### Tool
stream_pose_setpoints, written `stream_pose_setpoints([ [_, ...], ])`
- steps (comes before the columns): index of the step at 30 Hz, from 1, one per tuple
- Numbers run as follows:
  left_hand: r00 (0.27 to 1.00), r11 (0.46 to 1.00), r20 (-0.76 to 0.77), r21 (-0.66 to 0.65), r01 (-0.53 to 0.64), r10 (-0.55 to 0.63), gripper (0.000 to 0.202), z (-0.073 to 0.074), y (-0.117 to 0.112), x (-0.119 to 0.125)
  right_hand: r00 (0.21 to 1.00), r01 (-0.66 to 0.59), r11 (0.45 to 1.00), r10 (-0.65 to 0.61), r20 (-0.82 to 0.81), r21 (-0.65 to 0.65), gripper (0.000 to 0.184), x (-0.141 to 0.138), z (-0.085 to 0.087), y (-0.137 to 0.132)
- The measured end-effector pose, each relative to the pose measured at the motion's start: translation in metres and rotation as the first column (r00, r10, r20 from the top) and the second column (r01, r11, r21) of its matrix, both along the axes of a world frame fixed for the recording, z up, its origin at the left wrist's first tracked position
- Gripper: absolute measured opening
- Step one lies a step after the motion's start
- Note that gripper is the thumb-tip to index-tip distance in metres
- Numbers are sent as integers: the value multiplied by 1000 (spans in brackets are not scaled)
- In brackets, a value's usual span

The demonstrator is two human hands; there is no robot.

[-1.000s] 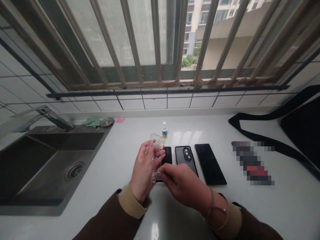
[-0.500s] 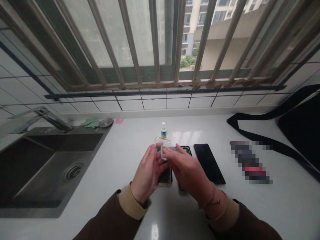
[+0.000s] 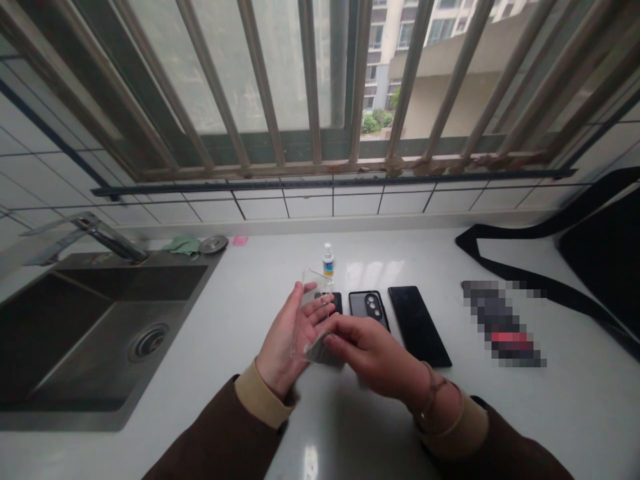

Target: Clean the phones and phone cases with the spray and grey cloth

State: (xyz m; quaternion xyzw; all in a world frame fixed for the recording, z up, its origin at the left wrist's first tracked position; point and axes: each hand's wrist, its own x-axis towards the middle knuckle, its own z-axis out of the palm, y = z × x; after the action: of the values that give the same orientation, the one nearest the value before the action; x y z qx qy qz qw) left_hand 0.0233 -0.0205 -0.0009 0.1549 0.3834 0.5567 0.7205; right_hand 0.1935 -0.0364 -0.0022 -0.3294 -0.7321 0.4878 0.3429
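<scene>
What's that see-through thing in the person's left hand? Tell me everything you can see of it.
It looks like a clear phone case, thin and colourless, probably soft plastic, with a raised rim that catches the light. Roughly rectangular, it is tilted and held above the white counter, against the palm of the left hand, whose fingers show through it. At its near end, the right hand pinches a thin greyish piece against it. Finer details are too faint to tell.
</scene>
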Motion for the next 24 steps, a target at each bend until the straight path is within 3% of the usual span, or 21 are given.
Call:
stream_pose_setpoints([
  [2,999,999,22,23,35,-36,35,3,-1,1,972,117,983,-142,-185,-139,25,3,-4,6],
  [4,997,996,21,36,77,-77,34,5,-2,1,874,374,906,-416,-251,-200,30,8,-6,11],
  [6,991,991,21,21,133,-134,34,6,-3,1,731,634,757,-653,-196,-158,32,15,-6,14],
  [8,978,979,35,4,205,-205,34,5,-4,1,618,776,629,-774,-137,-48,33,21,-3,15],
  [10,955,956,47,12,294,-294,35,3,-7,1,582,813,576,-800,-145,85,31,24,0,15],
  [12,910,911,44,40,410,-412,38,0,-10,0,648,760,615,-742,-171,210,27,23,1,13],
  [15,845,844,34,97,528,-533,40,-3,-14,0,827,561,775,-542,-150,290,25,18,1,11],
  [16,837,835,35,110,539,-546,40,-3,-14,0,855,518,805,-501,-138,289,25,16,0,10],
  [24,889,888,67,119,444,-453,37,7,-6,-11,823,562,807,-568,-17,181,27,21,-4,15],
])
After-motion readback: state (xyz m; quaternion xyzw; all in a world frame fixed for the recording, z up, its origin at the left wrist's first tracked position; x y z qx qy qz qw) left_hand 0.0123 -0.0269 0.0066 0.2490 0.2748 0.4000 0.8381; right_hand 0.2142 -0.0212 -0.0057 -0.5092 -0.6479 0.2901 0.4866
